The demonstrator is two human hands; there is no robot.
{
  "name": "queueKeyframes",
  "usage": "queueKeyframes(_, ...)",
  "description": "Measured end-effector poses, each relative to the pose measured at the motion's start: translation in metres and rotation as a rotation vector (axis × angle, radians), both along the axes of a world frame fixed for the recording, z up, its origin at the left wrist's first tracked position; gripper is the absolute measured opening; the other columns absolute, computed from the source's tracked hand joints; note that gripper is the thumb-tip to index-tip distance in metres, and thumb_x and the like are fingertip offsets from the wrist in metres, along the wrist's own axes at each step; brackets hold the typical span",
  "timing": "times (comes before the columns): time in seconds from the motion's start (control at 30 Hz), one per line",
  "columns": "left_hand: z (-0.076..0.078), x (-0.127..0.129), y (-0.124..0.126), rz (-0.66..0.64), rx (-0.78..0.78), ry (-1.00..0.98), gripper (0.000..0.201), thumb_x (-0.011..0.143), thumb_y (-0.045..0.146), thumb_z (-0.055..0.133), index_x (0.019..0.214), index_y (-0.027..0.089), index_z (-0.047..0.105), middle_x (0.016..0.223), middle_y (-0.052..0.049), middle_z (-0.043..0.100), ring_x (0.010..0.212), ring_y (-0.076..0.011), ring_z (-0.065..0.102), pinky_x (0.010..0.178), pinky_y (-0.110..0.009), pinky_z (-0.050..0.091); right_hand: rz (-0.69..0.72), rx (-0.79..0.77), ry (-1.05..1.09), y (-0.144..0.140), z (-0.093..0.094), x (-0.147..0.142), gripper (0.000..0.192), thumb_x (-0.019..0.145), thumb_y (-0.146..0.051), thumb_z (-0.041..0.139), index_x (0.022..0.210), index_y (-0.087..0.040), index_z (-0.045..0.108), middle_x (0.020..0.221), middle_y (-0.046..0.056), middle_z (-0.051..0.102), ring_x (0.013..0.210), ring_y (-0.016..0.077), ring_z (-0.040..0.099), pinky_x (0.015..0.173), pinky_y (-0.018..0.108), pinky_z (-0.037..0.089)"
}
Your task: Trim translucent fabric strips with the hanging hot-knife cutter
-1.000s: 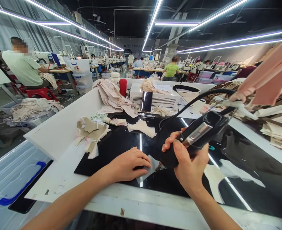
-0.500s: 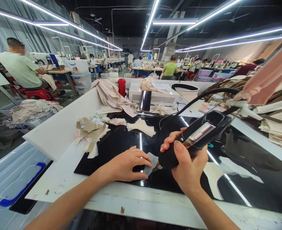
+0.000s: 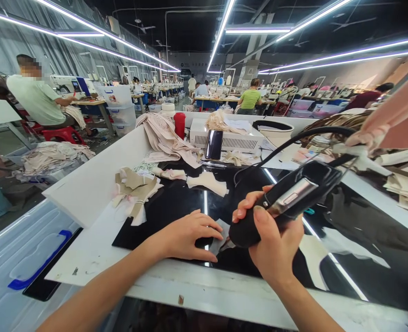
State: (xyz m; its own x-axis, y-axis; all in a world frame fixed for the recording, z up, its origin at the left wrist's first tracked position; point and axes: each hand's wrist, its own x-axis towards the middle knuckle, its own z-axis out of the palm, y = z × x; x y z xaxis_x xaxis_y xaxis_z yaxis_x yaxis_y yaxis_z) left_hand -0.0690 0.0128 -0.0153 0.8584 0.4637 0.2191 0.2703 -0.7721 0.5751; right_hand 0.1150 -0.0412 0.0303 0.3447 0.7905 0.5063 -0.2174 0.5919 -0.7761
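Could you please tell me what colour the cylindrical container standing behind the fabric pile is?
Red; the container shows best in the head view.

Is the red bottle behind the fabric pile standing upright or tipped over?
Upright. The red bottle stands vertically at the back of the white table, beside the draped beige fabric.

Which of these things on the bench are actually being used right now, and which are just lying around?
In use:
left hand pressing the small fabric piece
right hand gripping the black corded tool

Lying about:
fabric scrap bundle
red cup
phone
white box unit
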Motion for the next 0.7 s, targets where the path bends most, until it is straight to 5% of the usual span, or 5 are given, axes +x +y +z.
queueKeyframes(0.33,-0.002,-0.002,0.001,-0.016,0.000,-0.016,0.041,0.089,0.048,0.082,0.124,0.026,0.074,0.141,-0.011,0.067,0.133,-0.0302,0.060,0.126,-0.058,0.024,0.035,-0.015,-0.030,-0.004,0.000,-0.004,0.029,0.090,-0.029,0.077,0.112,-0.031,0.058,0.087,-0.004,0.065,0.065,0.0145,0.064,0.059,0.031,0.057)
queueKeyframes(0.7,0.003,0.000,0.000,-0.026,0.007,-0.010,0.042,0.090,0.046,0.082,0.126,0.027,0.073,0.140,-0.009,0.069,0.132,-0.0283,0.061,0.125,-0.053,0.026,-0.082,-0.007,-0.021,0.007,-0.004,0.008,0.037,0.087,-0.035,0.082,0.113,-0.029,0.057,0.085,-0.005,0.065,0.064,0.0144,0.062,0.062,0.033,0.055)
